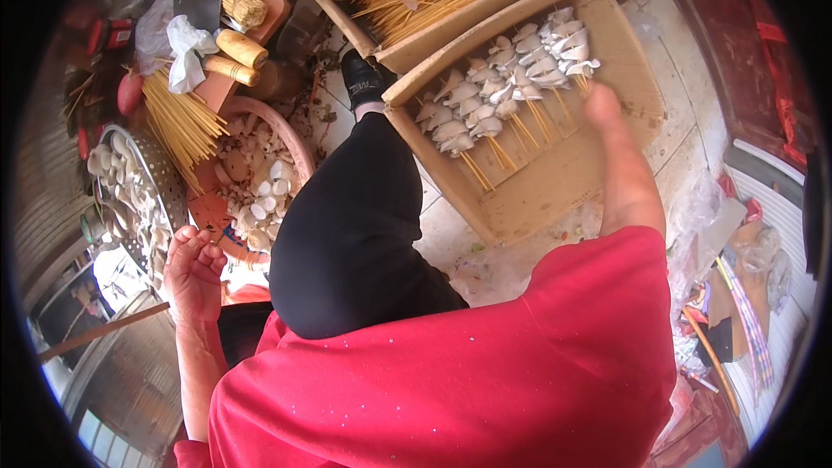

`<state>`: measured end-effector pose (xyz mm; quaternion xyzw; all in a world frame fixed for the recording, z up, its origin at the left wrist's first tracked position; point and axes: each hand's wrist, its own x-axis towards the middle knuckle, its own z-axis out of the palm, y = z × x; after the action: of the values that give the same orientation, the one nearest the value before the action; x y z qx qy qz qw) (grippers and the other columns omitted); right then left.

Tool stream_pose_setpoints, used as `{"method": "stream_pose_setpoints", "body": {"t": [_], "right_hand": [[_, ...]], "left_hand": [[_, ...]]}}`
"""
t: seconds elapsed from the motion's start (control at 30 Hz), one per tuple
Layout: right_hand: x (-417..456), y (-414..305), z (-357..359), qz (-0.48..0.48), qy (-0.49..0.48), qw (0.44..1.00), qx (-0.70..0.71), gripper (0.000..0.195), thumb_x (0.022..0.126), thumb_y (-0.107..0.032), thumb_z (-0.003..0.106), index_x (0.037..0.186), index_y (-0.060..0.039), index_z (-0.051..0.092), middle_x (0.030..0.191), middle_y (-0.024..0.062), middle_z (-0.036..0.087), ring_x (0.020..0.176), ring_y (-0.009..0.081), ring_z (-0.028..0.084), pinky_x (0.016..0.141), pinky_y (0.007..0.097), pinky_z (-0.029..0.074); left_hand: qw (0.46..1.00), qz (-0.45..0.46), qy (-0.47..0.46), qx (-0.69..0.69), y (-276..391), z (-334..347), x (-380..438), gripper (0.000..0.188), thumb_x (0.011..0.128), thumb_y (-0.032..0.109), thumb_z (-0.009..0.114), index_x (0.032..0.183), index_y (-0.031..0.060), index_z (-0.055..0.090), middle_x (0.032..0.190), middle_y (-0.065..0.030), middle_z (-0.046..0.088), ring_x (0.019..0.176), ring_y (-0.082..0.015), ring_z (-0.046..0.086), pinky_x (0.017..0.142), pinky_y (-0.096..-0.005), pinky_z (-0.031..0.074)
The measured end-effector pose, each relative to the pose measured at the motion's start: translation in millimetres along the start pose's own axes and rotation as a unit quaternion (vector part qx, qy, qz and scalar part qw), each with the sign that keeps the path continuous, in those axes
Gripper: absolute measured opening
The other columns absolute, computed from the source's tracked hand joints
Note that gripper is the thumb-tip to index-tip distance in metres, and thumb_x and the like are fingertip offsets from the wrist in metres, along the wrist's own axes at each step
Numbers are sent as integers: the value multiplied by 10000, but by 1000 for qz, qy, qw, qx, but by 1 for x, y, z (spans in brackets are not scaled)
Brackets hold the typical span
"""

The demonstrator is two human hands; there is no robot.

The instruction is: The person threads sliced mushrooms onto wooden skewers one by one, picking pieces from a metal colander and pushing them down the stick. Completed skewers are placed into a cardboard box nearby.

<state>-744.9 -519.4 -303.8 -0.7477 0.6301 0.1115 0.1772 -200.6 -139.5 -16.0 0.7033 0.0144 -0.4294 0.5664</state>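
My right hand (601,104) reaches into an open cardboard box (546,201) and grips the bare stick end of a skewer of grey-white mushroom pieces (583,67) at the right end of the rows. Several similar mushroom skewers (481,91) lie side by side in the box, sticks towards me. My left hand (194,273) is raised at the left with loosely curled fingers, and I see nothing held in it. Close beside it stands a perforated metal colander (170,188) of whole oyster mushrooms (123,188).
A pink basin (296,127) holds mushroom trimmings and cut stems (266,198). Bare bamboo sticks (179,120) rest by its rim. Another box (455,13) with loose sticks (409,10) adjoins the skewer box. Plastic bags (702,227) lie at the right. My bent leg (351,234) separates basin and box.
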Motion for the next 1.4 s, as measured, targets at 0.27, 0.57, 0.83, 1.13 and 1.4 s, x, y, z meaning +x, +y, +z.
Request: {"method": "stream_pose_setpoints", "body": {"t": [0.27,0.57,0.83,1.13,1.4], "right_hand": [[7,-22,-10,114,-16,993,-41,327,961,-155,362,1158,-68,608,1241,200,582,1161,360,550,980,465,439],[-19,-41,-39,117,-70,989,-53,333,951,-177,418,1231,-80,569,1222,181,603,1158,357,558,979,465,442],[-18,-35,-39,118,-34,989,-79,331,905,-83,478,1223,-85,569,1176,181,622,1103,350,592,940,462,473],[13,-15,-9,100,-66,987,-105,317,960,-138,382,1178,-37,590,1228,191,595,1135,361,572,961,462,461],[21,-11,0,129,-64,983,-113,383,988,-187,305,1233,-52,566,1259,195,579,1168,365,554,980,469,448]], "left_hand": [[999,-9,10,35,-1,8,-1,131,919,94,547,1048,80,564,913,-70,665,705,-162,645,642,-285,543],[1000,-14,2,15,-5,1,-1,129,925,104,547,1050,77,563,921,-68,661,708,-159,645,647,-284,542],[999,-16,-8,32,-7,2,2,137,920,108,554,1053,76,566,924,-69,654,715,-158,640,650,-284,545],[999,-26,-18,27,-7,9,2,126,919,105,554,1042,82,568,907,-51,646,719,-158,643,652,-285,550],[1000,-20,-15,19,-5,10,-3,121,916,98,548,1034,81,571,899,-56,652,713,-159,645,651,-288,556]]}}
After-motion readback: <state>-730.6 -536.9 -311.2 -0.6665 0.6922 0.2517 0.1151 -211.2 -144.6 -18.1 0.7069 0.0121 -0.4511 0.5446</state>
